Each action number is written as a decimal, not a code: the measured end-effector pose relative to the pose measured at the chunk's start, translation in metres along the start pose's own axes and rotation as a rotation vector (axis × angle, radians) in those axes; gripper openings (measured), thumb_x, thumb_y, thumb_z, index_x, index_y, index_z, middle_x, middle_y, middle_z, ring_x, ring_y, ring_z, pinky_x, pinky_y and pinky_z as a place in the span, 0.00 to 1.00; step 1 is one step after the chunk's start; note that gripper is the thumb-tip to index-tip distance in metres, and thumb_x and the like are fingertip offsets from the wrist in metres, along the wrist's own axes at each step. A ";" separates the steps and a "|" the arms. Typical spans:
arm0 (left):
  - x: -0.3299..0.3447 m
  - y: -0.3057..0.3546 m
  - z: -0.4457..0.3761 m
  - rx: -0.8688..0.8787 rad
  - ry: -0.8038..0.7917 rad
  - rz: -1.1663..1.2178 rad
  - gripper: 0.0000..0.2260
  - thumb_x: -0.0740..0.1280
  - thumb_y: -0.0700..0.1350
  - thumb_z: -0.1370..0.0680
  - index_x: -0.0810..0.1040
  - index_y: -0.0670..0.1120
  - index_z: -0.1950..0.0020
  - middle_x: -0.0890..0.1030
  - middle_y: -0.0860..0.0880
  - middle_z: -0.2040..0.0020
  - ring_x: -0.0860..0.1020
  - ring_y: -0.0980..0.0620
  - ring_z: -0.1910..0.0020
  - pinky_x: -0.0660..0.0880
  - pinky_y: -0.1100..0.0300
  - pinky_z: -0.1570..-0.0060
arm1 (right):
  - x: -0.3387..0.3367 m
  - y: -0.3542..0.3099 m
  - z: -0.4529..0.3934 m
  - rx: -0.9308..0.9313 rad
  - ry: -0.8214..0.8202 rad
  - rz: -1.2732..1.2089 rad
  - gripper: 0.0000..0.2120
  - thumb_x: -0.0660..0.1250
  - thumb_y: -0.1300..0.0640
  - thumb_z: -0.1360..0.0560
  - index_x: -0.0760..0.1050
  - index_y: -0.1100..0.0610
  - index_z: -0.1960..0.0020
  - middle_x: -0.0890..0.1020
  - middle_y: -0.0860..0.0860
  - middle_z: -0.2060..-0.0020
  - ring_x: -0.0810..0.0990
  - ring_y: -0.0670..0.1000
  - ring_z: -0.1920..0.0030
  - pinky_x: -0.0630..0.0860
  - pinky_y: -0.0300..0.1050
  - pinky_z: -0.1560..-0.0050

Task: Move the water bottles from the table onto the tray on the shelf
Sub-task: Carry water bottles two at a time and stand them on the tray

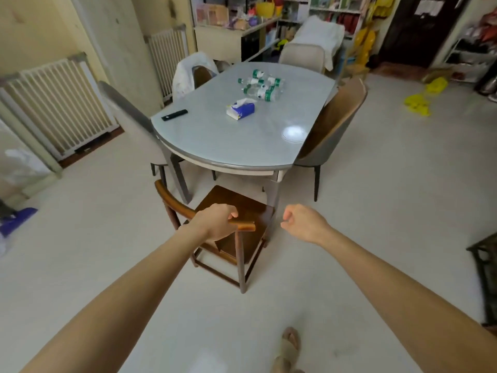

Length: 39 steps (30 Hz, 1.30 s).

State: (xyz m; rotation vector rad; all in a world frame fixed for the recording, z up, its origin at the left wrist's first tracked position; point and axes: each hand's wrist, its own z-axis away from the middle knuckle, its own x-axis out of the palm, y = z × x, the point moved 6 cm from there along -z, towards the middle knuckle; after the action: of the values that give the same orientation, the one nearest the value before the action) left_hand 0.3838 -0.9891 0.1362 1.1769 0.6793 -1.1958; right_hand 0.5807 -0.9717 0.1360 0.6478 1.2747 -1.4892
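Left hand (218, 220) is closed around the curved back rail of the wooden chair (204, 214), which stands between the person and the table (215, 141). Judgement: shift that chair aside first, smoothly, so the table can be reached. Right hand (302, 222) is loosely curled, holding nothing. The water bottles (262, 86) lie clustered at the table's far end, beyond the tissue pack (240, 110). The tray is not identifiable.

So the pale grey glossy surface (215, 135) with rounded ends has a cluster of clear plastic water bottles with green caps and labels (262, 86) lying on their sides near the far end, a blue-and-white tissue pack (240, 110) just in front of them, and a slim black remote (174, 114) off toward the left edge.
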 end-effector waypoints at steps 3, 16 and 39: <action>-0.004 0.019 -0.066 0.051 -0.027 -0.047 0.18 0.65 0.48 0.22 0.72 0.47 0.32 0.77 0.47 0.35 0.75 0.49 0.37 0.75 0.52 0.38 | -0.020 0.040 -0.047 0.048 0.009 -0.004 0.10 0.64 0.53 0.23 0.75 0.55 0.44 0.81 0.54 0.47 0.78 0.54 0.49 0.72 0.42 0.52; -0.065 0.134 -0.363 0.113 -0.081 -0.094 0.16 0.64 0.50 0.22 0.74 0.49 0.35 0.78 0.49 0.37 0.76 0.48 0.40 0.73 0.52 0.40 | -0.169 0.183 -0.272 0.091 0.067 -0.009 0.11 0.63 0.53 0.23 0.75 0.57 0.44 0.81 0.54 0.48 0.78 0.56 0.48 0.75 0.47 0.49; -0.191 0.027 -0.814 -0.328 0.040 0.411 0.24 0.67 0.49 0.22 0.66 0.46 0.27 0.69 0.42 0.29 0.71 0.44 0.32 0.69 0.52 0.33 | -0.305 0.194 -0.840 -0.120 -0.136 0.138 0.16 0.62 0.52 0.23 0.72 0.57 0.38 0.78 0.55 0.40 0.76 0.57 0.41 0.74 0.48 0.43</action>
State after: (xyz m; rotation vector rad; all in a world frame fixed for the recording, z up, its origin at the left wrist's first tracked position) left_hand 0.4906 -0.1622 0.0692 1.0027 0.6001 -0.6883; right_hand 0.6830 -0.0645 0.0840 0.5356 1.1814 -1.3107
